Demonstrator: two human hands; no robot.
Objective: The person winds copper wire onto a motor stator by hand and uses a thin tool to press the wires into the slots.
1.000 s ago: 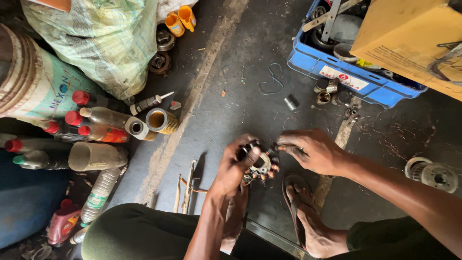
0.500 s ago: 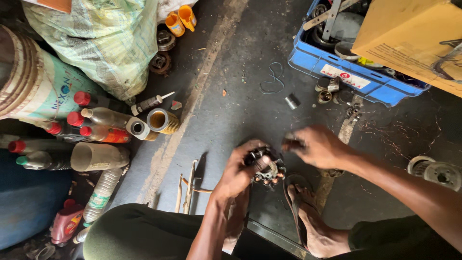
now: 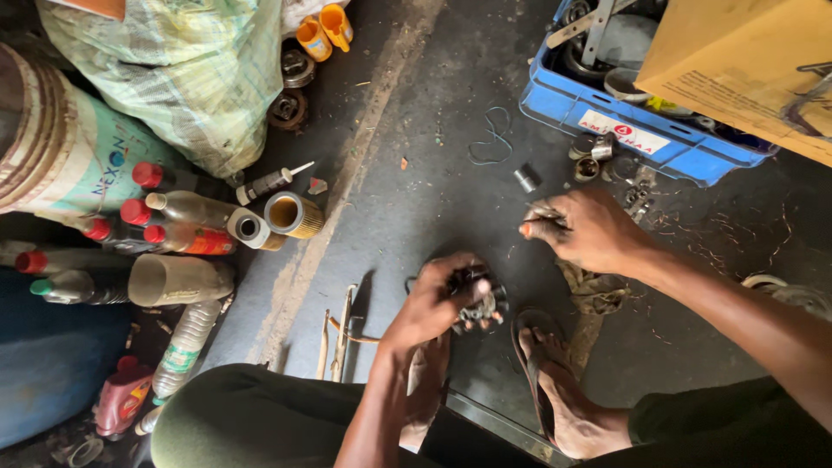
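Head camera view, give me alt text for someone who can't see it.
A person squatting on a grimy concrete floor grips a small greasy metal engine part in the left hand, while the right hand pinches a small metal piece. A blue crate of parts sits beyond; oil bottles lie left.

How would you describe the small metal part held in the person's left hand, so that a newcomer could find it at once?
Start at the blue crate at the top right and come down the dark floor to the two hands. The left hand, nearer the sandalled foot, grips a small, dark, greasy metal assembly. Unlike the loose bits beside the crate, it is lumpy, many-pronged and off the floor.
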